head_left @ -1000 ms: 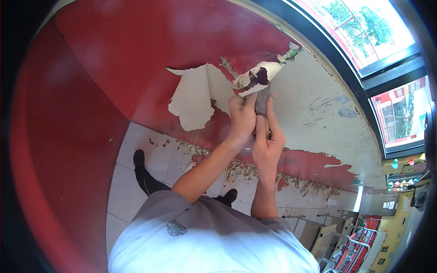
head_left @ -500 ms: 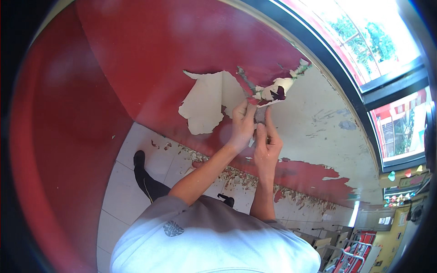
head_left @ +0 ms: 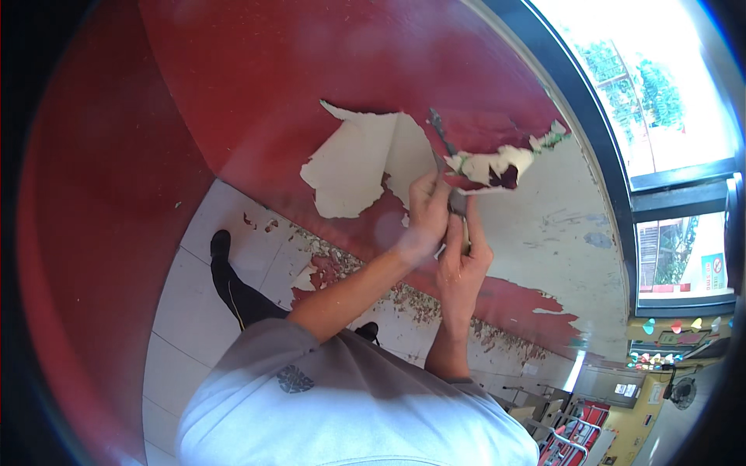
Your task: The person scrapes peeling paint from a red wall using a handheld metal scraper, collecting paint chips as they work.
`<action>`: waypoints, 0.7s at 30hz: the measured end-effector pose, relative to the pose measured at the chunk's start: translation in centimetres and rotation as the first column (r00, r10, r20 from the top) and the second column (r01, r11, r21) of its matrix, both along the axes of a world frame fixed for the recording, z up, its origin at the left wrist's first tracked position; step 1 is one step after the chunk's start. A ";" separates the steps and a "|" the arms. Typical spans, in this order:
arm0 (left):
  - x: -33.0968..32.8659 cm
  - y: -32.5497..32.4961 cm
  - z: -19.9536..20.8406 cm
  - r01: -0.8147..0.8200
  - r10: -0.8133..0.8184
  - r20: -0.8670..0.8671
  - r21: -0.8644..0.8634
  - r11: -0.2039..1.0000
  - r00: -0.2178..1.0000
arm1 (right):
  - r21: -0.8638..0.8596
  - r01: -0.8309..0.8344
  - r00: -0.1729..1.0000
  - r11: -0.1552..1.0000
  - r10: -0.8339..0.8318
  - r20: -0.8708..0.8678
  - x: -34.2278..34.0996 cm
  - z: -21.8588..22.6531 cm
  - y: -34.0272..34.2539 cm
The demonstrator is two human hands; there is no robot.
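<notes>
My right hand (head_left: 465, 264) is closed round the lower end of a scraper with a flat grey blade (head_left: 458, 203); its handle is mostly hidden by the fingers. My left hand (head_left: 426, 211) is pinched at the left side of the same blade, its fingertips covering part of it. The blade's upper end lies against the wall under a loose, curled flap of paint (head_left: 493, 167), cream on its underside with red showing through a tear. Left of my hands, a large bare cream patch (head_left: 350, 167) with ragged edges shows in the red wall (head_left: 256, 85).
Bare grey-white wall (head_left: 552, 225) stretches right, below a dark window frame (head_left: 614, 147). Paint chips (head_left: 412, 303) litter the white tiled floor (head_left: 183, 342) along the wall's foot. Metal-framed furniture (head_left: 563, 439) stands at the lower right.
The view has shifted, so the wall patch and hands appear displaced. Both hands stay at the scraper under the paint flap, which still hangs from the wall.
</notes>
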State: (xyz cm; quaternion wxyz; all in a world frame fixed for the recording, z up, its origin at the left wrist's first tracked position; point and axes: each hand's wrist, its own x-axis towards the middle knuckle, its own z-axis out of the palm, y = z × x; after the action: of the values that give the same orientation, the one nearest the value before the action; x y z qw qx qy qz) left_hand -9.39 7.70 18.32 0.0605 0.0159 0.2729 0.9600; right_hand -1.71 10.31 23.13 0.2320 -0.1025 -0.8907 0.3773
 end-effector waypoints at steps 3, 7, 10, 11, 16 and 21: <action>-0.5 0.0 -0.7 -0.017 0.017 -0.024 -0.006 1.000 1.000 | -0.004 0.034 0.999 0.999 -0.034 0.024 -0.5 -0.1 -0.5; 0.0 -0.8 -0.4 0.041 -0.040 -0.061 0.009 0.999 0.997 | 0.033 0.031 0.999 0.999 -0.032 0.041 0.3 -0.1 -0.7; -0.2 -1.1 -1.5 0.135 -0.135 -0.004 -0.010 0.991 0.991 | 0.045 0.044 0.999 0.998 -0.044 -0.004 -0.1 -1.0 -0.9; -0.3 -1.1 -1.1 0.138 -0.138 0.004 -0.005 0.990 0.990 | 0.050 0.046 0.999 0.998 -0.047 0.004 -0.2 -0.9 -0.9; 0.1 -2.1 -0.7 0.048 -0.048 0.002 -0.127 0.991 0.999 | -0.018 -0.004 0.995 1.000 0.006 0.102 0.2 -0.6 -1.1; -0.9 -1.9 -1.9 0.062 -0.062 0.010 -0.027 0.998 0.998 | 0.106 -0.025 0.995 0.994 0.014 0.098 -0.7 -0.8 -1.1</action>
State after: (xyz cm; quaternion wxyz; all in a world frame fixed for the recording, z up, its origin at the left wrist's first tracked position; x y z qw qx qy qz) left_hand -10.31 5.82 16.47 0.0915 0.0194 0.2852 0.9539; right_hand -2.44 9.17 22.28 0.1896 -0.0995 -0.9209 0.3257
